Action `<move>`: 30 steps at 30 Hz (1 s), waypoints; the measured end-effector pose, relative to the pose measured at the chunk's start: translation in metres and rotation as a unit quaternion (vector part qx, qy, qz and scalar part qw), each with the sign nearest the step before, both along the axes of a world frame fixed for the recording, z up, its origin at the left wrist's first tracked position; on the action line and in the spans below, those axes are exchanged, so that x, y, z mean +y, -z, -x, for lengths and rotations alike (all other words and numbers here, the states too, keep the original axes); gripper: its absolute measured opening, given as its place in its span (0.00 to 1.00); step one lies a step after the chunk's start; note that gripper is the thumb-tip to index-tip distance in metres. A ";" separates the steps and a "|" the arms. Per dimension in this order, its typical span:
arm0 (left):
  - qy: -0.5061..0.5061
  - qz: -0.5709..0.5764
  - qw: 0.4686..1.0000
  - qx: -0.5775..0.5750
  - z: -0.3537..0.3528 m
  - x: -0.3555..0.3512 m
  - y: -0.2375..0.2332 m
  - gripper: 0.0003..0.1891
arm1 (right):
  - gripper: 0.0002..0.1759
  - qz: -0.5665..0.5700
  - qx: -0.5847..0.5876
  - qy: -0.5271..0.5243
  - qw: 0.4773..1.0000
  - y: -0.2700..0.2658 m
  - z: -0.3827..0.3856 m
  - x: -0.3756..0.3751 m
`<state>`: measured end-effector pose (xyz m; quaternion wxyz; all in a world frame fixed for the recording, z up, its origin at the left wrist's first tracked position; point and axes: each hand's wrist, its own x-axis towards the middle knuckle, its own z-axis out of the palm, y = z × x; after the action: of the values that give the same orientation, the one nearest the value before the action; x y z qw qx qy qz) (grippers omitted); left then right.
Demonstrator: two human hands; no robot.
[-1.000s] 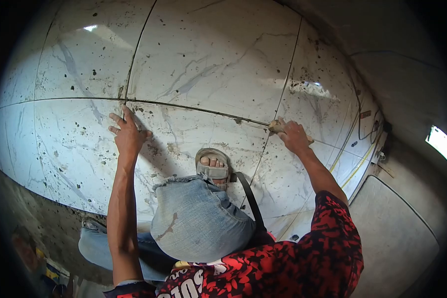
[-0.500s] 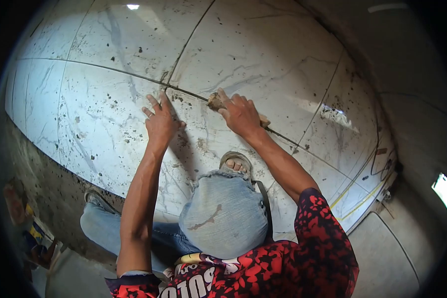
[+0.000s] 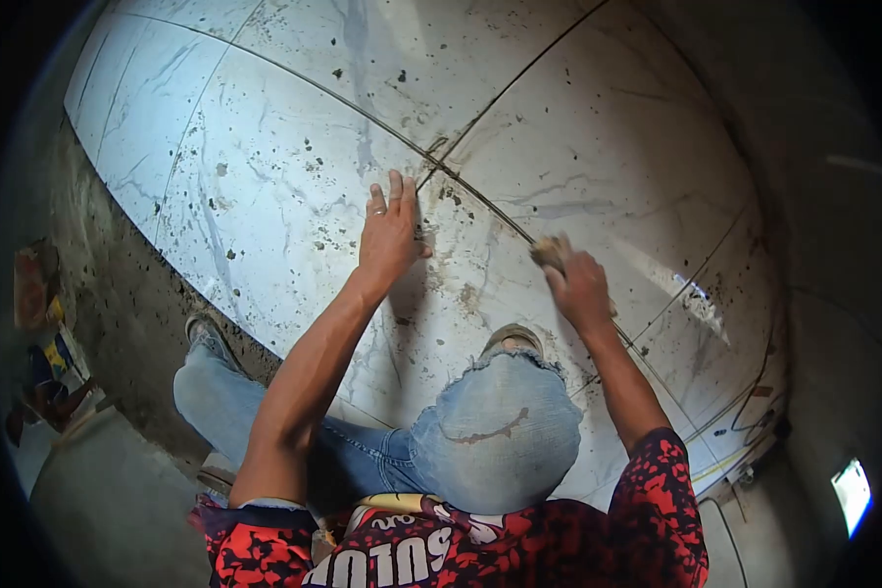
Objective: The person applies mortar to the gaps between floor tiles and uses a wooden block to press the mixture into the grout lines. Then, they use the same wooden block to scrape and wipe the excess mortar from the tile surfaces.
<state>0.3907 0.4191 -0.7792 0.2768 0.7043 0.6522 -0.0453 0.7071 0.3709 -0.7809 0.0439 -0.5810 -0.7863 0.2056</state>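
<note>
My left hand (image 3: 390,235) rests on a white marble-patterned tile (image 3: 294,196), fingers stretched out, beside the joint where several tiles meet. A ring shows on one finger. My right hand (image 3: 586,292) is closed around a short, dirty brush (image 3: 551,251) whose brown, bristle-like end points toward the long dark joint (image 3: 500,214) between tiles. Motion blurs this hand and the brush; the fingers partly hide its wooden handle. Dark crumbs of mortar (image 3: 448,196) lie near the joint crossing, close to my left fingertips.
My bent knee (image 3: 505,431) and sandalled foot (image 3: 513,339) are on the tiles between my arms. A rough, bare floor strip (image 3: 132,284) borders the tiling on the left. Another person (image 3: 54,397) is at the far left. A yellow strip (image 3: 720,467) lies at right.
The view has turned, so the tiles appear shifted right. My right hand has moved with the brush along the joint and is now blurred. My left hand stays flat near the joint crossing.
</note>
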 end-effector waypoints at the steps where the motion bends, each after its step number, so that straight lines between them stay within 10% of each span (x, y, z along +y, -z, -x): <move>1: -0.001 0.003 1.000 0.006 0.000 0.000 0.001 0.61 | 0.35 -0.015 -0.005 -0.010 1.000 0.001 0.021 0.014; 7: 0.009 -0.003 1.000 0.016 0.003 0.000 0.003 0.62 | 0.34 -0.018 0.007 -0.027 0.999 0.000 0.139 0.098; 16: -0.056 0.085 0.987 0.126 0.066 0.005 -0.022 0.61 | 0.34 0.016 0.003 -0.013 1.000 0.000 0.025 0.020; 23: -0.036 0.031 0.995 0.084 0.074 -0.001 -0.010 0.60 | 0.32 -0.036 0.072 0.006 0.997 0.005 0.136 0.089; 30: -0.026 0.062 0.998 0.017 0.111 -0.003 -0.001 0.57 | 0.31 0.134 0.137 -0.197 0.962 -0.006 0.134 0.070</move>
<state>0.2794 0.4166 -0.7787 0.3097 0.6677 0.6709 -0.0903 0.5730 0.4414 -0.7747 0.0313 -0.3818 -0.8368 0.3913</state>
